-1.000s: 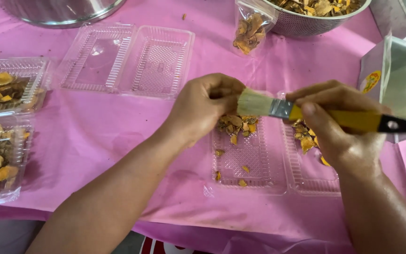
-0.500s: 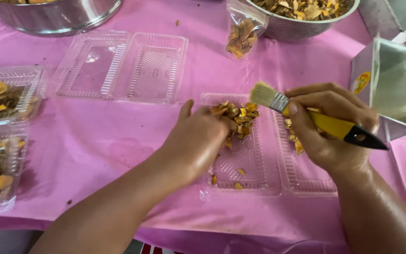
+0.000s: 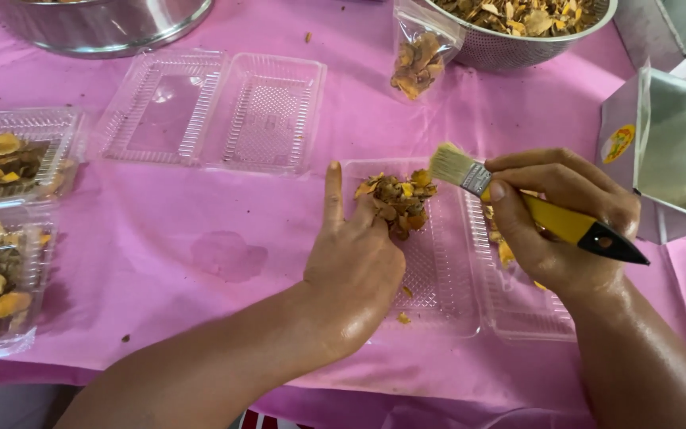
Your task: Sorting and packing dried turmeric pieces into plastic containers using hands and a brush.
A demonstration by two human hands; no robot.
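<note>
Open clear tray (image 3: 438, 306) w/ hinged lid sits near table's front edge. Left hand (image 3: 355, 266) lies on it, fingers bunched round a pile of dried chips (image 3: 397, 202), index pointing away. Right hand (image 3: 561, 222), just right, closed on yellow-handled brush (image 3: 518, 202), bristles beside chips. Bare pink cloth (image 3: 224, 246) left of tray. Beyond: empty tray (image 3: 212, 111), chip bag (image 3: 416, 59), metal bowl (image 3: 518, 32).
</note>
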